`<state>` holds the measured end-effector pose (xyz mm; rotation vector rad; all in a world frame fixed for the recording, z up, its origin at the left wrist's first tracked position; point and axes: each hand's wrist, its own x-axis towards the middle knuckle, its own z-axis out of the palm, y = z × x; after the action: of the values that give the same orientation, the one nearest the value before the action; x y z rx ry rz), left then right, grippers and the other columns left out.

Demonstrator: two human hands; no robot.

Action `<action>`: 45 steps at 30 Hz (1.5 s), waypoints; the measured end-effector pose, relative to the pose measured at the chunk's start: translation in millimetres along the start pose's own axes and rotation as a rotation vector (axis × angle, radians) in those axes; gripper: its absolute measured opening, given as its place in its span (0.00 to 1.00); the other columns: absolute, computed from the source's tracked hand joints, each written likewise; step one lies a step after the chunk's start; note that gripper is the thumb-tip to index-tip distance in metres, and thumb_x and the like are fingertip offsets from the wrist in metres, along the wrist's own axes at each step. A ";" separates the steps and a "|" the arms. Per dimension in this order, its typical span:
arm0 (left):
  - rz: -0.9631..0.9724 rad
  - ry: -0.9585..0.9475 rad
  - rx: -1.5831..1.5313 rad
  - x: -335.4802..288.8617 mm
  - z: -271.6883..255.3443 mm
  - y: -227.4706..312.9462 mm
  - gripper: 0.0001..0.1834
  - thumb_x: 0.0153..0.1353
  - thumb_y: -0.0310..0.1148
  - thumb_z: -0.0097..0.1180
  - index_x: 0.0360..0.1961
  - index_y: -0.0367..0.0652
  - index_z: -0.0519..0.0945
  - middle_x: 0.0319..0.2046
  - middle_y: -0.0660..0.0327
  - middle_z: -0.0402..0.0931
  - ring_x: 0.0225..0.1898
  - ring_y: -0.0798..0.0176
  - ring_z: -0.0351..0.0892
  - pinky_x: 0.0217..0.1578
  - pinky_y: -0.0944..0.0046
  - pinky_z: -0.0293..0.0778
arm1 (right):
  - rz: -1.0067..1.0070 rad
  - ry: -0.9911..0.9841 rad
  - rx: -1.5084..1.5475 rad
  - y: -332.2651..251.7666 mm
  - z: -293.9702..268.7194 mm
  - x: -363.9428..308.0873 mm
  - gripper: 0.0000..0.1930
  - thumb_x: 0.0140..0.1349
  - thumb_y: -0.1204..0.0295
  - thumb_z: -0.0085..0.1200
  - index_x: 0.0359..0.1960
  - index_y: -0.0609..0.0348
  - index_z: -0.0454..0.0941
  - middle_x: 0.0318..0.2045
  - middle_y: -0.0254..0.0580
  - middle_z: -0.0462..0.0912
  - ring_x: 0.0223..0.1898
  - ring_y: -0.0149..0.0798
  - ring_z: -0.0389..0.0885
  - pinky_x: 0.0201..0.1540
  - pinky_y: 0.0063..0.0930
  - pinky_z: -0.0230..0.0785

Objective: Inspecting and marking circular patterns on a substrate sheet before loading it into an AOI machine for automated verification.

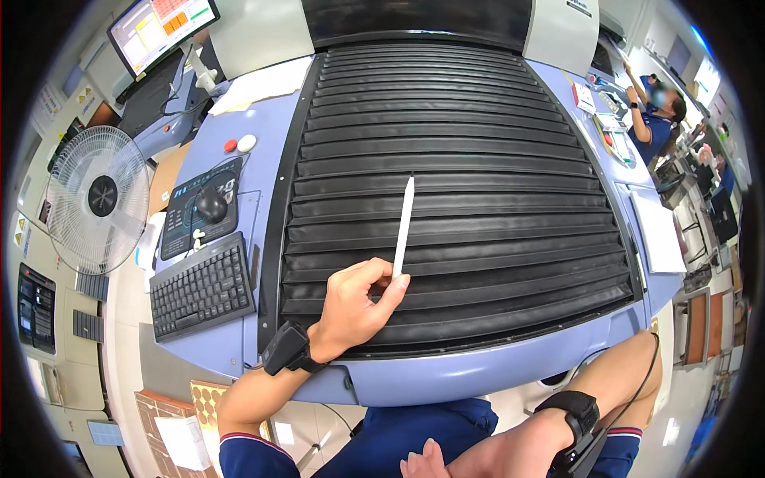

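My left hand (pixel 360 301) pinches the lower end of a slim white pen-like stick (pixel 405 223) between thumb and fingers. The stick points up and away, its tapered end tipped with something thin and dark. Below it spreads the black pleated bellows cover (pixel 454 203) of a machine; whether stick and cover touch, I cannot tell. My right hand (pixel 426 464) rests low in the picture in front of my body, cut by the lower edge. Its visible fingers are loosely stretched, with nothing seen in them. Both wrists wear black bands.
Left of the cover are a keyboard (pixel 203 285), a mouse (pixel 212 204) on a pad, red and white buttons, and papers (pixel 259 86). A fan (pixel 102 195) and a monitor (pixel 162 30) stand farther left. On the right lie white sheets (pixel 658 231); another person (pixel 657 115) works beyond.
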<state>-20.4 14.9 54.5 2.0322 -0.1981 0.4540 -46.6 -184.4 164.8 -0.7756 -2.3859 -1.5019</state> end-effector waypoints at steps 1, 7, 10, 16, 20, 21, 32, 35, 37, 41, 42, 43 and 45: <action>-0.002 -0.002 0.001 0.5 0.3 0.3 0.08 0.62 0.28 0.64 0.30 0.34 0.80 0.22 0.56 0.79 0.22 0.65 0.81 0.24 0.68 0.75 | 0.000 -0.001 -0.001 -2.3 0.4 -0.2 0.22 0.71 0.69 0.50 0.20 0.73 0.81 0.22 0.47 0.86 0.22 0.34 0.85 0.29 0.16 0.79; 0.004 -0.002 -0.003 1.2 1.7 -0.2 0.08 0.62 0.28 0.64 0.29 0.34 0.80 0.21 0.57 0.79 0.21 0.67 0.79 0.22 0.69 0.72 | 0.009 -0.033 -0.124 -9.5 0.9 2.7 0.22 0.71 0.68 0.50 0.20 0.71 0.81 0.21 0.44 0.85 0.21 0.33 0.84 0.30 0.16 0.76; 0.020 0.027 -0.019 0.8 3.4 -4.5 0.07 0.61 0.27 0.64 0.28 0.36 0.80 0.19 0.60 0.77 0.19 0.69 0.73 0.19 0.70 0.66 | 0.065 -0.015 -0.103 -18.4 0.3 4.8 0.22 0.70 0.68 0.50 0.19 0.69 0.81 0.18 0.42 0.83 0.19 0.32 0.82 0.28 0.16 0.75; 0.041 0.003 0.017 0.6 1.0 -9.8 0.07 0.64 0.28 0.61 0.30 0.37 0.80 0.19 0.65 0.79 0.19 0.77 0.73 0.20 0.75 0.64 | 0.208 -0.114 0.072 -9.1 -10.1 8.2 0.23 0.71 0.68 0.50 0.16 0.66 0.78 0.15 0.38 0.79 0.16 0.31 0.77 0.23 0.15 0.71; 0.032 0.015 0.009 0.4 1.9 -7.6 0.07 0.64 0.28 0.61 0.30 0.37 0.80 0.19 0.66 0.78 0.19 0.78 0.72 0.20 0.75 0.64 | 0.154 -0.138 -0.017 -6.7 -11.0 5.8 0.24 0.71 0.68 0.49 0.16 0.66 0.78 0.14 0.39 0.79 0.16 0.30 0.77 0.22 0.14 0.70; 0.031 0.016 0.010 0.3 2.1 -8.0 0.07 0.64 0.28 0.61 0.30 0.37 0.80 0.19 0.66 0.78 0.19 0.78 0.72 0.20 0.75 0.64 | 0.117 -0.135 -0.061 -6.9 -10.4 4.9 0.24 0.71 0.68 0.49 0.15 0.66 0.78 0.14 0.39 0.79 0.15 0.30 0.77 0.22 0.14 0.69; 0.064 0.017 -0.004 1.9 4.2 -8.2 0.07 0.64 0.27 0.61 0.30 0.36 0.80 0.18 0.66 0.78 0.18 0.78 0.71 0.19 0.75 0.64 | 0.076 -0.108 -0.044 -1.5 -11.2 4.8 0.23 0.71 0.69 0.49 0.16 0.67 0.78 0.14 0.40 0.79 0.15 0.31 0.77 0.21 0.14 0.69; 0.066 0.020 0.007 -0.1 2.8 -12.2 0.07 0.64 0.28 0.61 0.29 0.37 0.80 0.18 0.66 0.78 0.17 0.78 0.71 0.18 0.75 0.63 | 0.077 -0.068 -0.007 -3.2 -5.0 1.2 0.22 0.71 0.69 0.48 0.18 0.69 0.79 0.16 0.42 0.80 0.16 0.32 0.78 0.22 0.14 0.72; 0.034 0.017 -0.002 0.5 3.0 -6.5 0.07 0.63 0.28 0.63 0.29 0.36 0.80 0.18 0.63 0.77 0.18 0.74 0.71 0.19 0.72 0.64 | 0.071 -0.025 0.025 -2.5 -3.7 0.4 0.22 0.71 0.69 0.48 0.19 0.70 0.79 0.17 0.43 0.81 0.17 0.32 0.79 0.23 0.15 0.73; 0.011 0.013 -0.016 0.9 3.4 -6.2 0.08 0.62 0.27 0.64 0.29 0.35 0.80 0.18 0.61 0.75 0.17 0.71 0.71 0.19 0.69 0.64 | 0.089 -0.070 0.029 -2.4 -7.8 2.1 0.22 0.71 0.69 0.48 0.20 0.72 0.79 0.19 0.46 0.83 0.18 0.33 0.81 0.23 0.16 0.75; 0.009 0.013 -0.015 0.9 2.8 -6.7 0.08 0.62 0.27 0.64 0.29 0.35 0.80 0.18 0.61 0.75 0.17 0.71 0.71 0.19 0.69 0.64 | 0.093 -0.096 0.010 -3.6 -9.0 2.5 0.22 0.71 0.69 0.48 0.20 0.72 0.79 0.19 0.46 0.83 0.18 0.33 0.81 0.23 0.16 0.75; 0.026 0.008 -0.001 1.2 2.1 -7.1 0.07 0.63 0.28 0.62 0.29 0.36 0.80 0.18 0.63 0.76 0.17 0.74 0.71 0.18 0.72 0.63 | 0.094 -0.095 0.010 -8.7 -8.8 3.3 0.22 0.71 0.69 0.48 0.20 0.72 0.79 0.19 0.46 0.83 0.18 0.33 0.81 0.23 0.16 0.75; 0.042 -0.001 0.009 0.9 2.3 -8.2 0.08 0.65 0.28 0.61 0.29 0.37 0.80 0.18 0.66 0.78 0.17 0.78 0.71 0.18 0.75 0.63 | 0.070 -0.096 -0.015 -17.7 -7.3 6.2 0.22 0.71 0.69 0.48 0.20 0.72 0.79 0.19 0.46 0.83 0.18 0.33 0.81 0.23 0.15 0.74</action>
<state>-16.4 16.9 47.2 2.0406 -0.2401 0.4816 -62.0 -194.9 157.3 -0.9450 -2.3905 -1.4893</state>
